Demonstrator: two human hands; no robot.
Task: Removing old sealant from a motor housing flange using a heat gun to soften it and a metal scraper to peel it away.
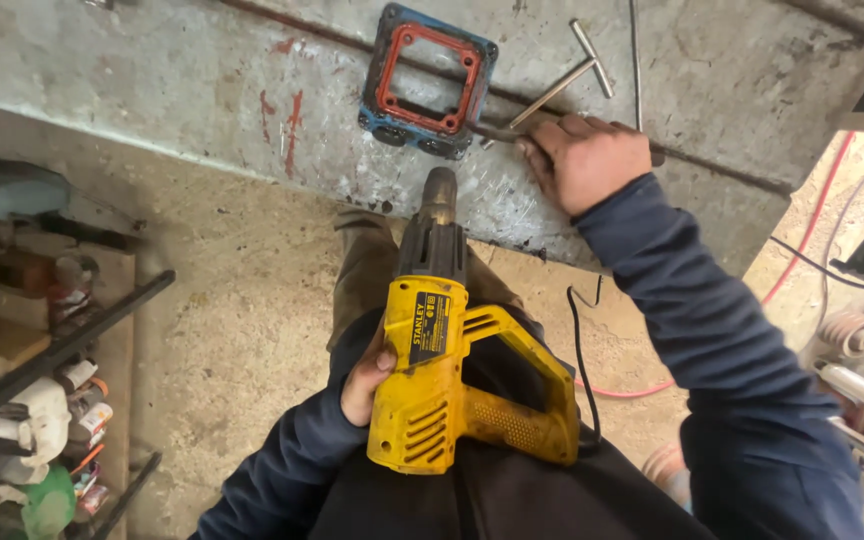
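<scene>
I'm hugging yellow heat gun (452, 370) with left hand (364, 378), fingers clamped on body. Right hand (584, 160) clamped on thin tool (497, 132) poking blue square frame (430, 78) on bench (152, 70). Keeping nozzle aimed, tool steady.

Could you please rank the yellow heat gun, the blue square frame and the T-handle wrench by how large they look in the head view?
1. Yellow heat gun, though it is nearest the camera, so partly inflated.
2. Blue square frame.
3. T-handle wrench, thin and partly hidden by the right hand.
</scene>
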